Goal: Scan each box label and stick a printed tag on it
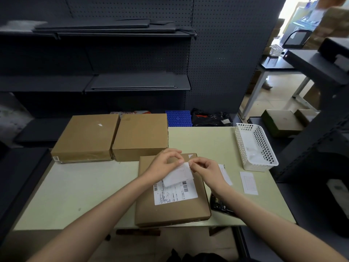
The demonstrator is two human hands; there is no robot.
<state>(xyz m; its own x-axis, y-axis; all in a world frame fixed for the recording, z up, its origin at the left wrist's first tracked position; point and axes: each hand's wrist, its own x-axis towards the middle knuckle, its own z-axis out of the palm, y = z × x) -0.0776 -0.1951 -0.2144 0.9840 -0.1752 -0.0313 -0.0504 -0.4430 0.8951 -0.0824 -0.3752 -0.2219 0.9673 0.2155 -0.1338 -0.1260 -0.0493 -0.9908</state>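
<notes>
A flat brown box (170, 208) lies in front of me on the pale table (75, 186), with a white shipping label (175, 193) bearing barcodes on its top. Above that label I hold a white printed tag (179, 174). My left hand (164, 163) pinches the tag's upper edge, and my right hand (205, 171) pinches its top right corner. Two more brown boxes, the left one (86, 137) and the right one (141, 135), stand side by side at the back of the table.
A white perforated basket (255, 146) sits at the table's right rear. Two loose white slips, one (248, 182) and another (225, 174), lie right of the box. A black handheld device (219, 205) lies under my right forearm. Dark shelving stands behind the table.
</notes>
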